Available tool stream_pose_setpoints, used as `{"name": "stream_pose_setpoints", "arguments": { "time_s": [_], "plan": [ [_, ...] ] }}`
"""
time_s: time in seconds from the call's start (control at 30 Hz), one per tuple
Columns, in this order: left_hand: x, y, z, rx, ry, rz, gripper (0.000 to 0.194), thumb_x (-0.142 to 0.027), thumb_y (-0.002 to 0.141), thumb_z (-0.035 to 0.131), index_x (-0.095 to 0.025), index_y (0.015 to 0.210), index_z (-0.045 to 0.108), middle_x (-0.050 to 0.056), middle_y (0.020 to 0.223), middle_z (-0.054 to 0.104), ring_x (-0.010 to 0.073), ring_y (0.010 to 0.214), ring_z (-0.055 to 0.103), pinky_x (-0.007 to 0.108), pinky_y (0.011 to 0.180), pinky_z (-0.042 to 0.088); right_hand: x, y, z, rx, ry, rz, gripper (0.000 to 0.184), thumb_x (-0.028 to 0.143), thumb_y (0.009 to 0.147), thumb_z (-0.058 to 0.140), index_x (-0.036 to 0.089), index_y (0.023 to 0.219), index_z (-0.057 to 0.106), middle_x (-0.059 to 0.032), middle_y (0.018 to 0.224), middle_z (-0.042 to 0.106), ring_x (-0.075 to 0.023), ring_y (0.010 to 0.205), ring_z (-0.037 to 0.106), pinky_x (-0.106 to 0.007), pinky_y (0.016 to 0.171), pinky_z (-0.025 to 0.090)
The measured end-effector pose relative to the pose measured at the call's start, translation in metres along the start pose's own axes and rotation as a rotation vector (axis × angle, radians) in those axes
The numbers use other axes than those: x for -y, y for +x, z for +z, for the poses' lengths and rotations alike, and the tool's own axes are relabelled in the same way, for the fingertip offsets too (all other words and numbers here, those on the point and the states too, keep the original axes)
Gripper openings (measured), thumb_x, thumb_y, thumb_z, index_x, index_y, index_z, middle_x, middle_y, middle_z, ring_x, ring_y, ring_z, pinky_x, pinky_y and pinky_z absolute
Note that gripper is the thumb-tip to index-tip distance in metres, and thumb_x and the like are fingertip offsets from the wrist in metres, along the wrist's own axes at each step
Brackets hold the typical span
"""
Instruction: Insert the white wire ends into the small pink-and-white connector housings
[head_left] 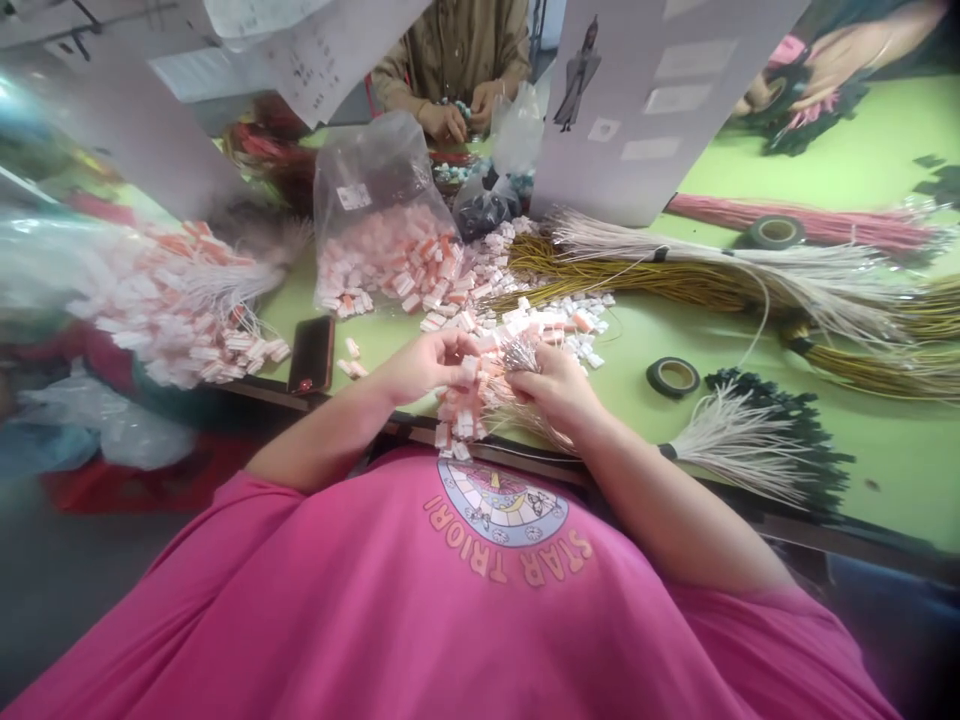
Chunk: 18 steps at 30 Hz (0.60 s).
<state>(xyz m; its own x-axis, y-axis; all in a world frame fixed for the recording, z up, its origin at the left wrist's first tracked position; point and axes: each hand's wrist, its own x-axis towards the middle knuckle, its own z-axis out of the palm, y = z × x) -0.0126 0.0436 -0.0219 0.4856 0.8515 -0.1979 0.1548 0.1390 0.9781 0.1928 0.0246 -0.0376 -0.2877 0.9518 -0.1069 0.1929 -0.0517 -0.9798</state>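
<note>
My right hand (553,385) is closed around a bundle of thin wires (520,355) whose silvery ends stick up past the thumb. To its left, the fingers of my left hand (431,368) pinch a small white-and-orange connector (469,368). More connectors (459,415) hang in a cluster below the hands, over the table's front edge. Just beyond lies a loose heap of white and orange connectors (442,275), partly inside a clear plastic bag (367,180). Where single wires meet their connectors is too small to make out.
A phone (311,355) lies at the left, near a connector-tipped wire bundle (202,310). On the right are a tape roll (673,377), a black-ended bundle (757,440) and long yellow wires (645,275). White partitions (637,100) stand before co-workers' hands (457,118).
</note>
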Motion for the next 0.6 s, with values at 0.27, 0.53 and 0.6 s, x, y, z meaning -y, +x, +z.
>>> {"name": "stream_pose_setpoints", "arguments": {
  "time_s": [0.27,0.53,0.6],
  "plan": [
    [0.004,0.002,0.014,-0.030,0.006,-0.038,0.022,-0.016,0.073,0.068,-0.013,0.092,0.057,0.001,0.082,0.061,0.0092,0.072,0.059,0.024,0.069,0.049,-0.005,0.000,0.002,0.015,0.011,-0.015,0.007,0.021,0.067,0.056,0.016,0.062,0.055,0.0032,0.057,0.049,-0.0101,0.057,0.043,-0.026,0.058,0.035],
    [0.006,0.003,0.018,-0.081,0.042,-0.063,0.024,-0.017,0.071,0.069,-0.014,0.092,0.057,0.003,0.085,0.063,0.0116,0.076,0.061,0.026,0.072,0.049,-0.008,-0.001,0.004,-0.100,-0.111,-0.057,0.008,0.024,0.068,0.054,0.017,0.065,0.053,0.0042,0.058,0.043,-0.0097,0.056,0.040,-0.025,0.055,0.032],
    [0.007,0.003,0.019,-0.089,0.049,-0.058,0.023,-0.017,0.073,0.067,-0.014,0.094,0.058,0.003,0.087,0.064,0.0116,0.077,0.061,0.026,0.072,0.049,-0.007,-0.001,0.005,-0.109,-0.131,-0.055,0.009,0.024,0.067,0.054,0.017,0.063,0.050,0.0047,0.057,0.041,-0.0093,0.056,0.039,-0.025,0.053,0.031]
  ]
}}
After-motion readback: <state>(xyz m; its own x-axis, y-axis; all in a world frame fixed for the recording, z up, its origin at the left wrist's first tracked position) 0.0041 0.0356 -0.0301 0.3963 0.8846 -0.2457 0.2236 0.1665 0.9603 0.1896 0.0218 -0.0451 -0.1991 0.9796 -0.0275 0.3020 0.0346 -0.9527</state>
